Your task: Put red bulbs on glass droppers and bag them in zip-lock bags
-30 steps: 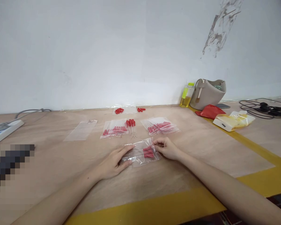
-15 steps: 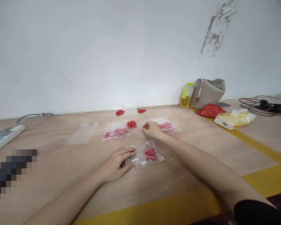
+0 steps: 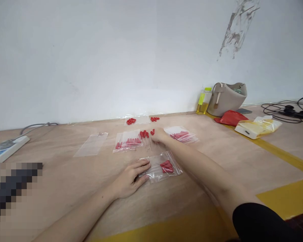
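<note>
My left hand lies flat with its fingers spread over the left end of a clear zip bag, which has red rubber bulbs inside at its right end. Further off, my right hand is closed, with two red-bulbed glass droppers at its fingertips; their thin tubes are mostly hidden. Just left of it several loose droppers lie side by side, tubes pointing towards me. Filled zip bags rest to their left, and another stack of filled bags is beyond my right wrist.
At the wall lie further bags with red bulbs. A flat plastic bag and a power strip are on the left. To the right stand a bottle and grey handbag, near a red packet, a yellow-white packet and black cables.
My right hand has closed on two droppers from the loose group, which now show apart from the others. My left hand stays on the bag. The view has shifted slightly.
</note>
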Action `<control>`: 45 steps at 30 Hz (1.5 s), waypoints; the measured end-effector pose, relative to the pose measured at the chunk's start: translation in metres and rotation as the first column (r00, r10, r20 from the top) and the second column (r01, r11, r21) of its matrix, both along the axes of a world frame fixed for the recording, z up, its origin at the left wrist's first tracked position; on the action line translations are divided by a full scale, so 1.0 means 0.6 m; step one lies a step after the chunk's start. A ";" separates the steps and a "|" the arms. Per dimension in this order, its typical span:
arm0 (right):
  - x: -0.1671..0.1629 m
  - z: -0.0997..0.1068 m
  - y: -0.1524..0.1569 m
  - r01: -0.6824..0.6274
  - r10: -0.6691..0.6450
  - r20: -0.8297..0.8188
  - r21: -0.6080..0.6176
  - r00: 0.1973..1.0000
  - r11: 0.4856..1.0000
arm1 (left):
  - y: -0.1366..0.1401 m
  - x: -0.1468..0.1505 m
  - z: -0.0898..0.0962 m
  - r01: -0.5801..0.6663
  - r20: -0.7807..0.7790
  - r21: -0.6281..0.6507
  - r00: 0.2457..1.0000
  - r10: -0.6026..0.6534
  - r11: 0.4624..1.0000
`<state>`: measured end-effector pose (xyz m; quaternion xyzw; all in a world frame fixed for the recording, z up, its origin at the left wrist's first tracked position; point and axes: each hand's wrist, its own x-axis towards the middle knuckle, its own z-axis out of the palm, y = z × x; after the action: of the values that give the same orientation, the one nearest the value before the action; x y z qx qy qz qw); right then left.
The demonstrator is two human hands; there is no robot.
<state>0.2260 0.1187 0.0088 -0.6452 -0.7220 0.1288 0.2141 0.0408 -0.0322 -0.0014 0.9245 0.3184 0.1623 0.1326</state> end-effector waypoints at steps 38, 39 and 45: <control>0.152 -0.042 -0.216 -0.273 0.158 -0.716 -0.047 0.680 0.961 | -0.002 -0.001 0.001 -0.039 0.024 -0.012 0.999 0.040 0.999; 0.153 -0.043 -0.214 -0.287 0.206 -0.663 -0.014 0.720 0.958 | -0.002 0.000 0.002 -0.038 0.024 -0.012 0.999 0.038 0.999; 0.135 -0.056 -0.203 -0.267 0.361 -0.438 0.262 0.823 0.927 | -0.004 0.003 0.004 -0.050 0.024 -0.006 0.998 0.050 0.999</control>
<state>0.3069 -0.0028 -0.0250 -0.4417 -0.7518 0.2485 0.4219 0.0427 -0.0347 0.0011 0.9140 0.3400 0.1759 0.1346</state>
